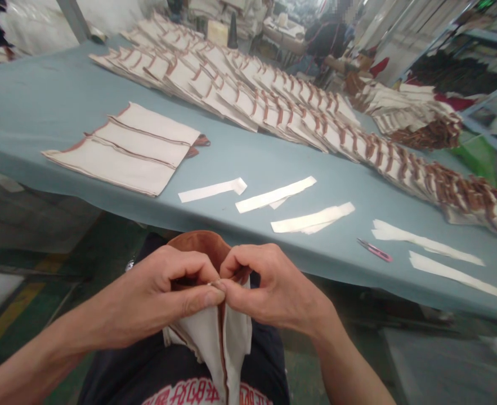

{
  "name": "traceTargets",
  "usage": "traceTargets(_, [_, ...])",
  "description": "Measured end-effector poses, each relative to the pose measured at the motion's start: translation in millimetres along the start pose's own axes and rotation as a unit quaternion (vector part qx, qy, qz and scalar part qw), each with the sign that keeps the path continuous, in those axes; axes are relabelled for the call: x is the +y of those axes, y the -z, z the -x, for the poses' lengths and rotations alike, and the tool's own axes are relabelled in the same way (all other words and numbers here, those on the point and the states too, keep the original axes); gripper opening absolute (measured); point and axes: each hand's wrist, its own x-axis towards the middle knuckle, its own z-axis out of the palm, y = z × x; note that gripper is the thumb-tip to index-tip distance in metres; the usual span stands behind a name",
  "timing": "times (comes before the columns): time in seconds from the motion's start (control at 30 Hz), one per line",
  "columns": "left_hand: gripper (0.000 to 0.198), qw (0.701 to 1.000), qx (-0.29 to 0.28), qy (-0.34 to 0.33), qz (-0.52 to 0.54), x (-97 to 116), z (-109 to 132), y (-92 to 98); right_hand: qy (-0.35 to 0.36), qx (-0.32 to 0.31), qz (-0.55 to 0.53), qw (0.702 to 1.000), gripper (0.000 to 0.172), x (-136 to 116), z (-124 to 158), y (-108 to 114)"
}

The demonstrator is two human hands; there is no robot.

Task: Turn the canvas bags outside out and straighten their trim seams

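Observation:
Close to my body, a cream fabric piece with brown edging and brown inner material is held up over my lap. My left hand pinches its upper edge between thumb and fingers. Right beside it, my right hand grips the same edge, and the two thumbs almost meet at the brown-edged seam. The brown part curves up behind my fingers. What exactly lies between the fingertips is hidden.
On the blue-covered table lie a few flat cream pieces, several white strips and pink thread snips. Long overlapping rows of cream pieces run along the back. Another person is in the background.

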Motion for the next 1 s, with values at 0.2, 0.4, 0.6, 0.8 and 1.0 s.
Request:
traceTargets(0.2, [0.031, 1.0, 0.0, 0.012, 0.015, -3, -8, 2.9, 0.048, -0.004, 0.004, 0.999, 0.021, 6, -3, 0])
traceTargets(0.4, [0.028, 1.0, 0.005, 0.021, -0.022, -5, 8, 4.0, 0.083, 0.003, 0.003, 0.997, 0.019, 6, 0, -9])
traceTargets(0.6, [0.03, 0.998, 0.053, 0.022, -0.02, -14, 20, 4.5, 0.077, 0.027, 0.024, 0.996, 0.01, -1, 5, -9])
traceTargets(0.8, [0.032, 0.997, 0.066, 0.042, -0.006, -5, 16, 6.9, 0.041, 0.034, 0.096, 0.994, 0.01, -6, -2, -18])
traceTargets(1.0, [0.031, 0.986, 0.166, 0.034, 0.011, -9, 22, 1.9, 0.068, 0.202, 0.124, 0.969, 0.02, -9, 1, -39])
